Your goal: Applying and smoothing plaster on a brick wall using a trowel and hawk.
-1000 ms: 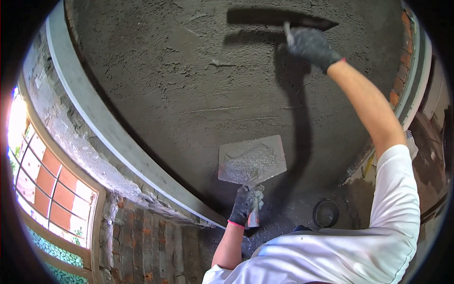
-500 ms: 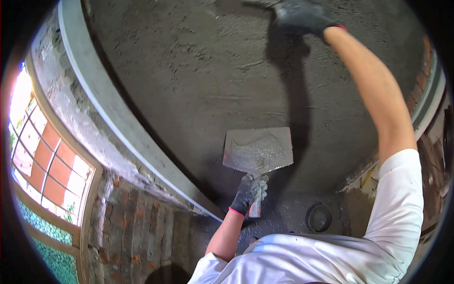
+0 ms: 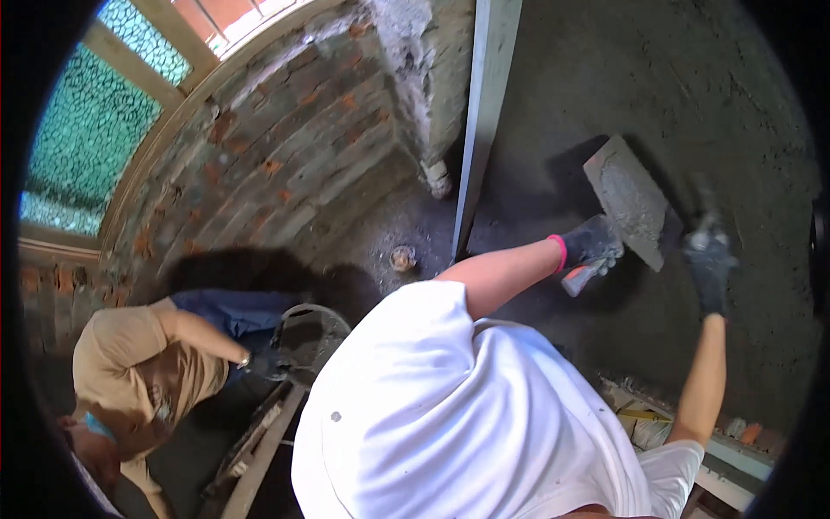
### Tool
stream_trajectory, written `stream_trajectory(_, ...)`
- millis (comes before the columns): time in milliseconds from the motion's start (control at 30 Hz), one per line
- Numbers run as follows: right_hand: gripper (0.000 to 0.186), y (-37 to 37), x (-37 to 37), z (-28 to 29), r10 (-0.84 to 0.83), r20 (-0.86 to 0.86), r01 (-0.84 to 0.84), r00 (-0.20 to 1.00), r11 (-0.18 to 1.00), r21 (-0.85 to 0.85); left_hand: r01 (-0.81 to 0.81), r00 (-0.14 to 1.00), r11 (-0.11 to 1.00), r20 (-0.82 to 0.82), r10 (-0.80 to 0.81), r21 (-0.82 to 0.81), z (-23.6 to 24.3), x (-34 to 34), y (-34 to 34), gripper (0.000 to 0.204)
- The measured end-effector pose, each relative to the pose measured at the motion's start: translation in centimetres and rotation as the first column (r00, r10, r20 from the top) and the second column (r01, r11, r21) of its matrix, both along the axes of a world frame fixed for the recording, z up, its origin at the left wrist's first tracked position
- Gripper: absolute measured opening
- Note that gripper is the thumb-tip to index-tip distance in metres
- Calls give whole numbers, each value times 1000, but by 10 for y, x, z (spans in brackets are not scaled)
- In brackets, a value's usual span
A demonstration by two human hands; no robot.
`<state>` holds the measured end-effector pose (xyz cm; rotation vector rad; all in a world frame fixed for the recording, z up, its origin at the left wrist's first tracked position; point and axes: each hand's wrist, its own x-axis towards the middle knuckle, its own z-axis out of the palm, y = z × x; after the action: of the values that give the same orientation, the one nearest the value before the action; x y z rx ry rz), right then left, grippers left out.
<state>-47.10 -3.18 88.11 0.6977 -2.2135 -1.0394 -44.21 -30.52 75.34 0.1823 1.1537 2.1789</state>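
Observation:
My left hand [image 3: 592, 244], in a dark glove with a pink cuff, grips the handle of a square hawk [image 3: 647, 238] that carries a patch of wet grey mortar [image 3: 624, 195]. To the right of the hawk, my gloved right hand [image 3: 709, 264] is closed on the handle of a trowel [image 3: 711, 206], whose blade is blurred by motion against the wet grey plastered wall [image 3: 622, 69]. A long pale straightedge [image 3: 488, 95] stands along the left border of the plaster.
At lower left a co-worker [image 3: 130, 363] in a tan shirt has a gloved hand at a bucket [image 3: 311, 329], beside wooden boards [image 3: 268, 450]. A brick wall [image 3: 285, 138] with a window [image 3: 104, 121] is left. A small round object [image 3: 402, 258] lies near the straightedge's foot.
The view has swung round, bringing the co-worker into sight. My right hand with the trowel has come down from high on the plaster to beside the hawk, which my left hand still holds.

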Motion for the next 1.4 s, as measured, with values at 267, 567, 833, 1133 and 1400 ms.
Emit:
stream_trajectory(267,21,-8,82,1,-123,422,286,898,893,-348,-732,-12,661,-968,-251,-163,-11,8,42,11)
stream_trajectory(567,16,5,107,-1,45,311,118,949,865,-488,-612,512,677,-857,-55,-409,19,86,102,22)
stream_trajectory(833,30,3,95,-4,35,366,186,930,814,-550,-627,608,650,-791,65,-429,-16,40,92,24)
stream_trajectory(1133,42,19,119,21,-72,-411,116,909,990,83,-706,-283,673,-785,-552,-219,31,37,49,24)
stream_trajectory(1400,40,-28,97,7,-10,-50,-26,999,743,-669,-21,965,959,-255,-54,-283,5,34,85,7)
